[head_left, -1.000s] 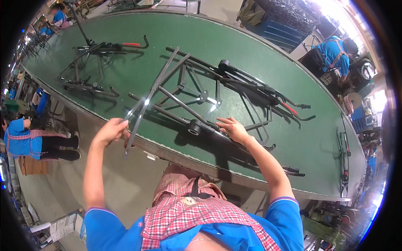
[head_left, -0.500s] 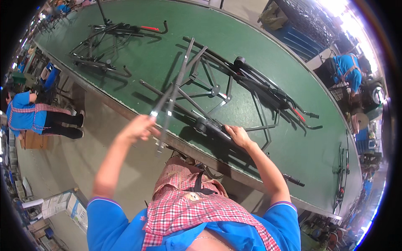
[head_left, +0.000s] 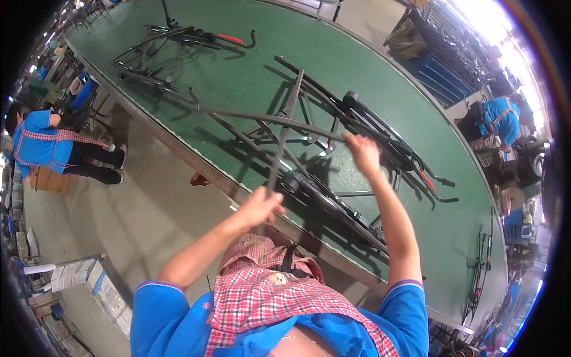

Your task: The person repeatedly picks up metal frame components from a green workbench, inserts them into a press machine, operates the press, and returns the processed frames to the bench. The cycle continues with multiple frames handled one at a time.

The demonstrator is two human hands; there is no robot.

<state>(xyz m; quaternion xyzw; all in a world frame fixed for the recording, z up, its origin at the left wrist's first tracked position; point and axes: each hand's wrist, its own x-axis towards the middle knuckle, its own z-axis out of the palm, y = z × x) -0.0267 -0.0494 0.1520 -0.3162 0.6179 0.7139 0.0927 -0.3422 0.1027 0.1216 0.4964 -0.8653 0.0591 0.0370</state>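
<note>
Gripping frame tubes (head_left: 279, 149) over table edge (head_left: 196, 157).

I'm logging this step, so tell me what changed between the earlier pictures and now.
The right hand left the frame's lower tube near the table edge and rose to grip a long thin rod. The left hand kept hold of the grey bar, now swung up nearer the body. The folded metal frame stayed on the green table.
</note>
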